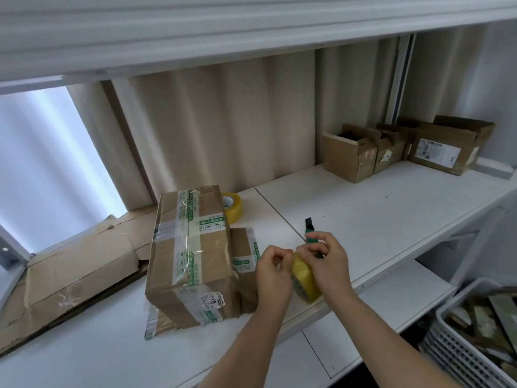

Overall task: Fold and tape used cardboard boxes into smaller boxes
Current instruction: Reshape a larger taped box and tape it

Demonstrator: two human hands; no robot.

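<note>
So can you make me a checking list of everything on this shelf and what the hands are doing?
Surface: white shelf top, a seam running across it.
Job's things: taped cardboard box standing near the front edge; yellow tape roll held between both hands; second tape roll behind the box; green utility knife lying just beyond the hands.
Clutter: flattened cardboard on the left; three open small boxes at the far right.
Hands: left hand pinches at the roll; right hand grips it.
Cables: nothing seen.
Surroundings: curtain behind; white plastic crate of scraps lower right.
</note>
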